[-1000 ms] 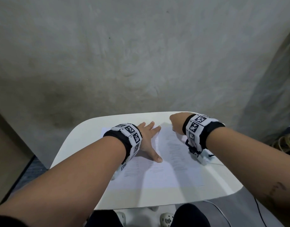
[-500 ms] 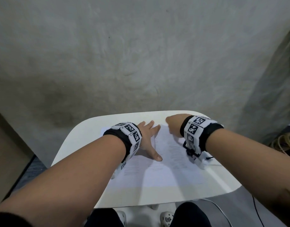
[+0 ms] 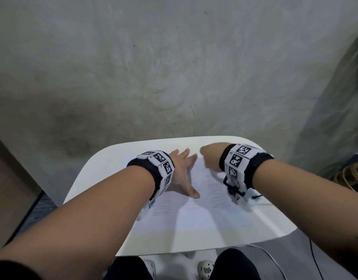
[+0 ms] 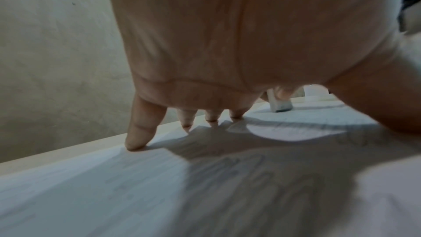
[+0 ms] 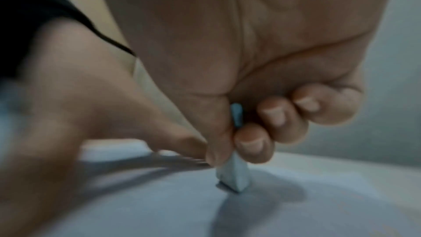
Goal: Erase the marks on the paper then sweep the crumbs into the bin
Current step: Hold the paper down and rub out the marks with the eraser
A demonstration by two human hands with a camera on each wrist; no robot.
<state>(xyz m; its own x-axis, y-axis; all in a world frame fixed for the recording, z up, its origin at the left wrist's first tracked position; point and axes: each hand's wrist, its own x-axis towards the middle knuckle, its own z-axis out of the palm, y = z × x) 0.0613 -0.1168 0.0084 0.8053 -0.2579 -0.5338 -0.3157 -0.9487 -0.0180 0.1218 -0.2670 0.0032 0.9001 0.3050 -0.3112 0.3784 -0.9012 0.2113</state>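
A white sheet of paper [image 3: 196, 211] with faint pencil marks lies on the small white table [image 3: 105, 158]. My left hand [image 3: 183, 168] lies spread on the paper [image 4: 136, 195], its straight fingertips [image 4: 136, 143] pressing the sheet down near its far edge. My right hand [image 3: 209, 156] is beside it at the far end of the sheet. In the right wrist view its thumb and curled fingers [image 5: 252, 143] pinch a small white eraser [image 5: 234, 176] whose lower end touches the paper [image 5: 296, 205]. The eraser [image 4: 280, 104] also shows past my left palm.
A bare concrete wall [image 3: 174, 67] rises just behind the table. A brown panel [image 3: 10, 178] stands at the left. Coiled cables [image 3: 354, 174] lie on the floor at the right, and a thin cable [image 3: 275, 257] runs under the table's near edge. No bin is in view.
My right hand with the eraser has slid left along the far end of the paper, closer to my left hand. The left hand has stayed in place.
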